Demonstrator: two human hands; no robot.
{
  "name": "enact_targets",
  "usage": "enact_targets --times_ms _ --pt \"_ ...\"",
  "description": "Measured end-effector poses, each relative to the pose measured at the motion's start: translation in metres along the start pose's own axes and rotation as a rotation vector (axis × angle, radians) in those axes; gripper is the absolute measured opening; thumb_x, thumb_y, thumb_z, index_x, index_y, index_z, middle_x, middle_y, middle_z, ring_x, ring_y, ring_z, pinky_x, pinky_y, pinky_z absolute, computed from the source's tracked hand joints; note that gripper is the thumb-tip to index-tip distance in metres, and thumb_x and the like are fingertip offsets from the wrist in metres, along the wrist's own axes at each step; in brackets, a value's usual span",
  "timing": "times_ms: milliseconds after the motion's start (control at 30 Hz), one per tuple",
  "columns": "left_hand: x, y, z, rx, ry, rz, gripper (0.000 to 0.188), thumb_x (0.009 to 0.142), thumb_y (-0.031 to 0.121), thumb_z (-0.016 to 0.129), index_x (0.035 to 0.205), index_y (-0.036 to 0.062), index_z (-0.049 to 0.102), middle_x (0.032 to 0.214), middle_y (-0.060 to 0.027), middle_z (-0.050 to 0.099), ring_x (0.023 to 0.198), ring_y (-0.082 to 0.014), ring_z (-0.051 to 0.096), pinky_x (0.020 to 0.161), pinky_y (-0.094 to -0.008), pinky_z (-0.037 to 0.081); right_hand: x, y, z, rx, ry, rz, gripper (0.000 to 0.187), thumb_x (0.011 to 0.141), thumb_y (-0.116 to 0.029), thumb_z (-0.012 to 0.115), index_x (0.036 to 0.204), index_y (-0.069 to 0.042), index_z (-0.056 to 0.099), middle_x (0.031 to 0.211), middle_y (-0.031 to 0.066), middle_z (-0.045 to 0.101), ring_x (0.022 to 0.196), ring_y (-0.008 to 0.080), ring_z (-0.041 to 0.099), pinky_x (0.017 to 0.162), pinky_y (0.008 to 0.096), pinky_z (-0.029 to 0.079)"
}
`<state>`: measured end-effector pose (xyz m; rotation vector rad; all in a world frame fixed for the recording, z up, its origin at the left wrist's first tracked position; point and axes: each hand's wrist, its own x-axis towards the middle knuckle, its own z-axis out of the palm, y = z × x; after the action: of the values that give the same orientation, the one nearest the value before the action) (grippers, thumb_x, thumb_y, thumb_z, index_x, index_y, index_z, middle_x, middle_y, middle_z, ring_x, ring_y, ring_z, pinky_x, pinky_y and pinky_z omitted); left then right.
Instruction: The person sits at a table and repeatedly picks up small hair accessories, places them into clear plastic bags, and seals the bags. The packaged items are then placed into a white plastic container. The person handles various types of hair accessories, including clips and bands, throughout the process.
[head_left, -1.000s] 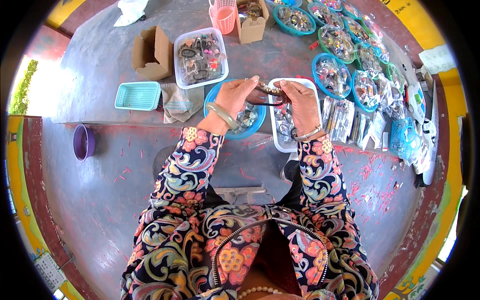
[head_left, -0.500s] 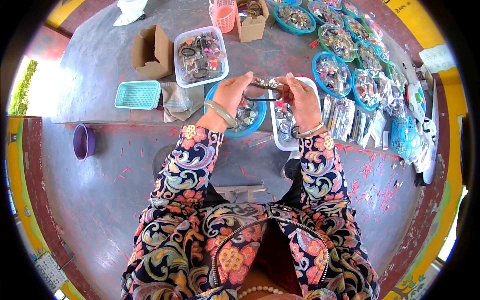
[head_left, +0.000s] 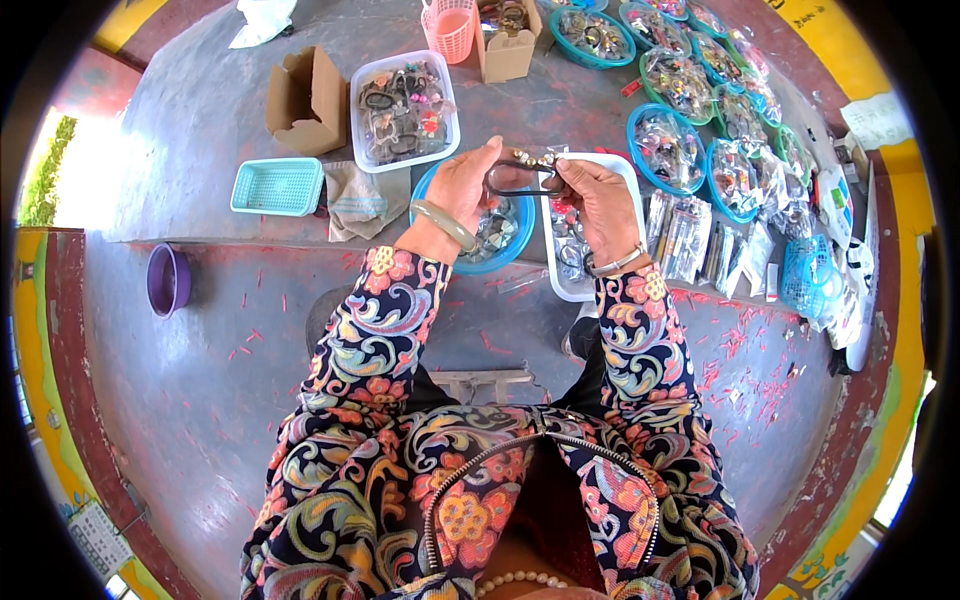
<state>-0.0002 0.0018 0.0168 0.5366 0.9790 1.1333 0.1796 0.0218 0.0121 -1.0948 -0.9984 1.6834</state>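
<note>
A black elastic hair tie (head_left: 520, 193) with small gold and pale beads along its far side is stretched into a loop between my hands. My left hand (head_left: 460, 188) pinches its left end between thumb and fingers. On the right end, my right hand (head_left: 606, 202) is closed, thumb and forefinger near the beads. Below my left hand, partly covered by it, stands a blue round basin (head_left: 528, 232) with small bagged pieces. Under my right hand is a white tray (head_left: 572, 291) holding red and dark pieces in clear bags.
A white tub (head_left: 452, 135) of hair ties, a cardboard box (head_left: 318, 100), a turquoise basket (head_left: 276, 188) and a grey cloth (head_left: 355, 205) lie left. Blue and green basins (head_left: 632, 150) of bagged goods fill the right back. Clear packets (head_left: 680, 235) lie right; a purple bucket (head_left: 168, 280) stands lower left.
My right thumb and fingers have shifted slightly left and down along the hair tie, and the beads now show more clearly. Both hands still hold it.
</note>
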Motion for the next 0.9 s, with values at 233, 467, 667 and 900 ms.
enact_targets --times_ms 233,467,667,900 --pt "0.000 0.005 -0.007 -0.051 -0.105 -0.038 0.038 0.085 0.036 0.053 0.099 0.0010 0.057 0.083 -0.0098 0.064 0.065 -0.0106 0.055 0.052 -0.0209 0.035 0.002 0.005 -0.004 -0.001 0.022 -0.003 0.018 0.080 -0.021 0.063 0.081 -0.003 0.063 0.071 0.0028 0.063 0.060 0.0061 0.051 0.058 0.0194 0.037" --pt "-0.001 0.001 0.000 -0.034 -0.006 -0.051 0.036 0.084 0.034 0.055 0.097 0.0011 0.058 0.083 -0.0106 0.065 0.061 -0.0088 0.052 0.057 -0.0210 0.037 0.001 0.004 -0.004 0.028 0.011 0.039 0.018 0.080 -0.022 0.063 0.082 -0.004 0.063 0.071 0.0019 0.063 0.060 0.0057 0.050 0.059 0.0194 0.037" --pt "0.007 -0.005 -0.013 -0.114 -0.111 -0.048 0.035 0.087 0.028 0.053 0.103 -0.0030 0.053 0.090 -0.0148 0.063 0.080 -0.0205 0.062 0.069 -0.0322 0.048 0.001 0.003 -0.001 0.000 -0.014 0.031 0.020 0.080 -0.023 0.063 0.085 -0.003 0.063 0.070 0.0011 0.062 0.060 0.0055 0.049 0.058 0.0190 0.038" --pt "0.009 -0.008 -0.012 0.073 -0.108 0.001 0.036 0.088 0.028 0.050 0.102 -0.0057 0.054 0.089 -0.0155 0.063 0.080 -0.0193 0.062 0.069 -0.0296 0.049 0.006 0.006 -0.008 0.066 0.027 0.013 0.020 0.080 -0.021 0.063 0.086 -0.002 0.064 0.073 0.0009 0.061 0.060 0.0055 0.049 0.056 0.0181 0.037"
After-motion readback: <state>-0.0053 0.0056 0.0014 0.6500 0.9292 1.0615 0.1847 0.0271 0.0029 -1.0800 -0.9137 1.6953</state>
